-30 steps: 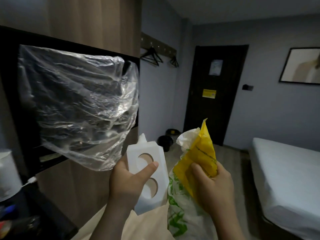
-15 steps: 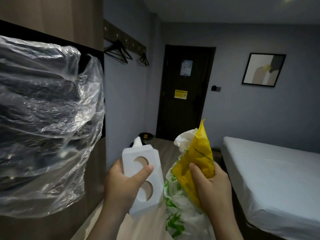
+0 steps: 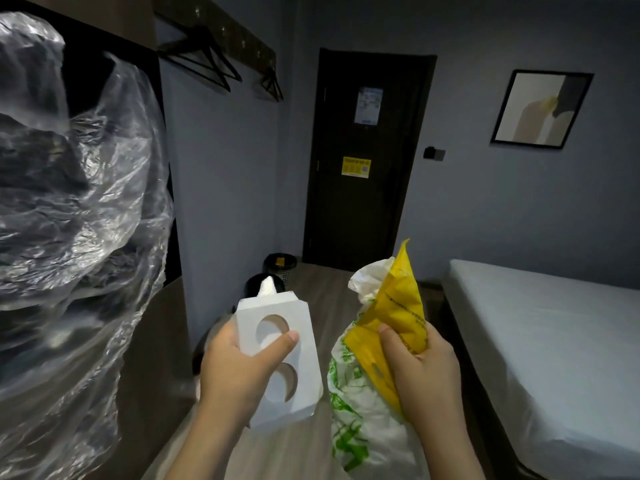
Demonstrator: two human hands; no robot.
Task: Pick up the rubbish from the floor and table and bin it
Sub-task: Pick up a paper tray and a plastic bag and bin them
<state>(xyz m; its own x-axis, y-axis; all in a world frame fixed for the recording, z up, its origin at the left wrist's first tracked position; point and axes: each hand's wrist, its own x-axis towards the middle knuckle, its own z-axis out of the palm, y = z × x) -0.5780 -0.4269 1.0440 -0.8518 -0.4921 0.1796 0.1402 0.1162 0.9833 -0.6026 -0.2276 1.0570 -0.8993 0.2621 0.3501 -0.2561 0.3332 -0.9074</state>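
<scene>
Plainly, fingers of the left hand (image 3: 239, 372) wrap the cardboard box (image 3: 306, 355), probably light and crushable, best held by its sides. The right hand (image 3: 426, 375) clutches the bunched plastic bags (image 3: 398, 306), soft and slippery. The bin (image 3: 281, 268) stands well beyond both.

Your left hand (image 3: 242, 368) is raised in front of you, fingers (image 3: 225, 337) curled behind a white card tray (image 3: 298, 386), thumb laid across its face. Your right hand (image 3: 419, 372), just beside it at the same height, grips a bunched yellow bag (image 3: 398, 306), thumb pointing up.
</scene>
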